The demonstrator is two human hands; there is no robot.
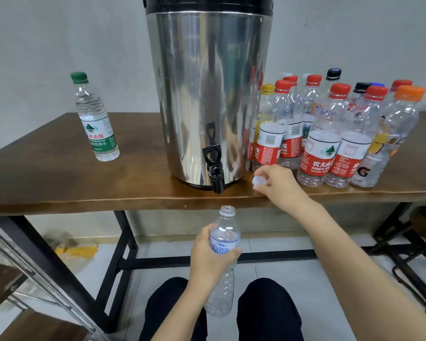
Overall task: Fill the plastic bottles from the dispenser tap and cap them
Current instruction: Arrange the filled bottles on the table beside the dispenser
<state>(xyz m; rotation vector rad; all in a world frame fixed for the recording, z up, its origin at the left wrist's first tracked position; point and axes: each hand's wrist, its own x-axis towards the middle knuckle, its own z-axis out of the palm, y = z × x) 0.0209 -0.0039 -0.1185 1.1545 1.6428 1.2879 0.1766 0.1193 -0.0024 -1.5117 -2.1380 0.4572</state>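
Observation:
My left hand (210, 254) grips an uncapped clear bottle with a blue label (223, 242), upright below the table edge and just under the black tap (214, 168) of the steel dispenser (207, 94). The bottle's mouth sits a little below the spout. My right hand (278, 185) pinches a white cap (259, 181) above the table edge, right of the tap. A green-capped bottle holding water (96, 119) stands alone on the left of the table.
Several capped clear bottles (330, 134) with red, yellow, black and orange caps crowd the wooden table (59, 183) right of the dispenser. My knees show below. A black table frame (123, 242) and a chair (416, 254) at the right flank me.

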